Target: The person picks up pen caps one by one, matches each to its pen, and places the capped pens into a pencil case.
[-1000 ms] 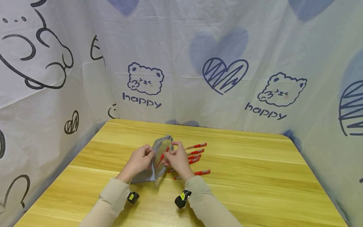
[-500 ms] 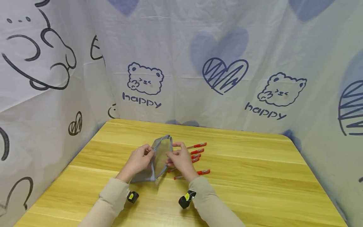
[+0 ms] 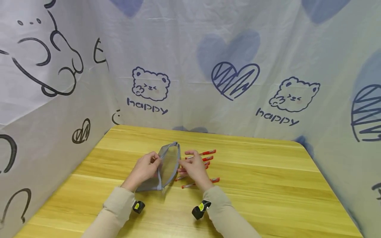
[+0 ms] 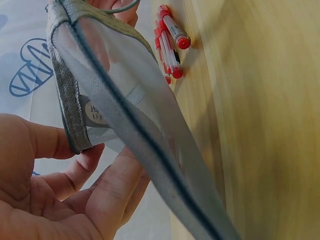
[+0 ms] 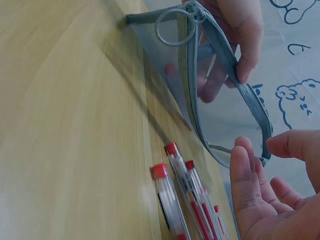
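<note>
The left hand [image 3: 146, 168] grips the rim of a grey, see-through mesh zip pouch [image 3: 148, 185] between thumb and fingers. Its mouth gapes toward the right. In the right wrist view a faint red pen end [image 5: 170, 70] shows through the mesh. The right hand [image 3: 194, 169] is just right of the pouch's mouth, thumb and fingers parted with nothing between them. Whether its fingertips touch the rim, I cannot tell. Several clear pens with red caps [image 3: 209, 152] lie beneath and beyond the right hand, which partly covers them.
A wooden table [image 3: 268, 185] bears everything. Printed white curtains [image 3: 190, 99] hang behind it and along its sides. A small black wrist device [image 3: 139, 207] sits at the left cuff, another black device [image 3: 198, 211] at the right. A ring pull [image 5: 175, 27] dangles from the pouch's corner.
One second ago the right hand held a red pen inside the pouch's mouth. That pen has gone from its fingers, and the hand has drawn back right. The left hand stays put.
</note>
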The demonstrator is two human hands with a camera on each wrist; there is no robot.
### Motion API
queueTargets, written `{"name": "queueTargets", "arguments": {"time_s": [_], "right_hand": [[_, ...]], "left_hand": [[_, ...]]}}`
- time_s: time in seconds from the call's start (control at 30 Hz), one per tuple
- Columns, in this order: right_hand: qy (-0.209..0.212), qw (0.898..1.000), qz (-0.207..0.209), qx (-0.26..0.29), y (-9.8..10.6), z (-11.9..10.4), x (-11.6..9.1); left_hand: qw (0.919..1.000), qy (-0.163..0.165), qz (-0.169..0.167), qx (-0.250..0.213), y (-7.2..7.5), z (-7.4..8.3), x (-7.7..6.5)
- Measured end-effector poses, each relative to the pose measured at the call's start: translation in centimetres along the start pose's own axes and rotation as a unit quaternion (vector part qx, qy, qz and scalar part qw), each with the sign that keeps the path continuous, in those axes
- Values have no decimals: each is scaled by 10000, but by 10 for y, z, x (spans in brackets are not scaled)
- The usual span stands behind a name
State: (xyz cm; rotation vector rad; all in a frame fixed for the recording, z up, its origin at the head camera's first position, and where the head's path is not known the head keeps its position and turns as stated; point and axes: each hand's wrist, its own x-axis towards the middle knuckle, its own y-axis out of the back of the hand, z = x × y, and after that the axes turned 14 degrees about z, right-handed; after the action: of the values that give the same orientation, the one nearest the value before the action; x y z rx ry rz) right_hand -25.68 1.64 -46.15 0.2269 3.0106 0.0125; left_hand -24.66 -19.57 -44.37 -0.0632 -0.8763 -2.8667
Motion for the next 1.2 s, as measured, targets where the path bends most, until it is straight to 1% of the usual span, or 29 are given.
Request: {"name": "queueTargets", "arguments": {"time_s": [0.13,0.3,0.53,0.83,0.97,1.2], "right_hand": [[-83,9999,63,94,6,1,2],[-80,9999,101,4,15,2,1],[-122,9997,222,33,32,4,0],[-223,9986,461,-116,58,7,-5],[-239,9979,510,-306,69,7,-8],[-377,9964,571,-496,87,8,-12]], "left_hand": [[10000,0,-9,-19,0,-1,1],[9999,-46,-33,-98,0,-1,0],[9998,-116,-72,-129,2,0,-4],[9999,-24,-97,-102,2,-1,-2],[9999,37,-110,-93,3,-1,-1],[9999,-7,-113,-86,4,0,0]]}}
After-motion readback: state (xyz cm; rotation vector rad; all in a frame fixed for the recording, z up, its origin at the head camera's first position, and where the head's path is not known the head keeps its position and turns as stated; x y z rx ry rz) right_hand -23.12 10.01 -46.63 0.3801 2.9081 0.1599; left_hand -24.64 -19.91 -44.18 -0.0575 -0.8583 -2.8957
